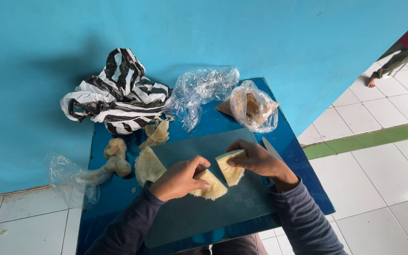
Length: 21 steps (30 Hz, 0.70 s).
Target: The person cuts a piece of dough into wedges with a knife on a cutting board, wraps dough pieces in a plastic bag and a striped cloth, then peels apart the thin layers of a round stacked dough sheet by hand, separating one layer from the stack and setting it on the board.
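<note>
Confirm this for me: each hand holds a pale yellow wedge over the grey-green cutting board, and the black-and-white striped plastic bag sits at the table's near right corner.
Not quite. The head view shows the black-and-white striped plastic bag at the far left of the blue table, against the wall. The rest holds: the left hand and right hand each hold a pale yellow wedge over the grey-green cutting board.
</note>
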Tool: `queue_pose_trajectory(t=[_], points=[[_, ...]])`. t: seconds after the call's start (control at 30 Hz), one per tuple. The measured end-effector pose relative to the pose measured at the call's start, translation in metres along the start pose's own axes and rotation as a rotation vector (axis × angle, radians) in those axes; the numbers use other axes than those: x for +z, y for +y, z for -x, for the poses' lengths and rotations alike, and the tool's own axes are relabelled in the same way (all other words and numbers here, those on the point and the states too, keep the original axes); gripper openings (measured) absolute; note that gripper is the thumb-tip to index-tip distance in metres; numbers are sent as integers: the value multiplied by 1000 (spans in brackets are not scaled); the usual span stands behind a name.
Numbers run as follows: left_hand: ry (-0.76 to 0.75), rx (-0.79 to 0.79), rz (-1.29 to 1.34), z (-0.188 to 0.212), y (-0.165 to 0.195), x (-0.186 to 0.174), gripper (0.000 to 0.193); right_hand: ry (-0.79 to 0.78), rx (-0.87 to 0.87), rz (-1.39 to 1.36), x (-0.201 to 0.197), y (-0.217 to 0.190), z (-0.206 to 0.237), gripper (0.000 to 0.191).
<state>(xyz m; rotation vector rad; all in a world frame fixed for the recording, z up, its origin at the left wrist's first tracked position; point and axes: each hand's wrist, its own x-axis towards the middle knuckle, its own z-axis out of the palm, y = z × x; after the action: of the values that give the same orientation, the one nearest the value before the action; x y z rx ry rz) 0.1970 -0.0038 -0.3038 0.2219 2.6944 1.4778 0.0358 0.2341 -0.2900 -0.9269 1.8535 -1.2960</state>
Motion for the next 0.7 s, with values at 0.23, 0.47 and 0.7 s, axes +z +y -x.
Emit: queue_pose_trajectory(t=[0.23,0.47,0.7], points=[[74,31,501,2,3,-18,31,216,-81,-256,12,17,-6,38],[310,66,882,-12,11,28,42,194,-76,-579,47,21,-14,49],[394,117,388,-7,16,25,44,64,16,-786,52,13,-9,38]])
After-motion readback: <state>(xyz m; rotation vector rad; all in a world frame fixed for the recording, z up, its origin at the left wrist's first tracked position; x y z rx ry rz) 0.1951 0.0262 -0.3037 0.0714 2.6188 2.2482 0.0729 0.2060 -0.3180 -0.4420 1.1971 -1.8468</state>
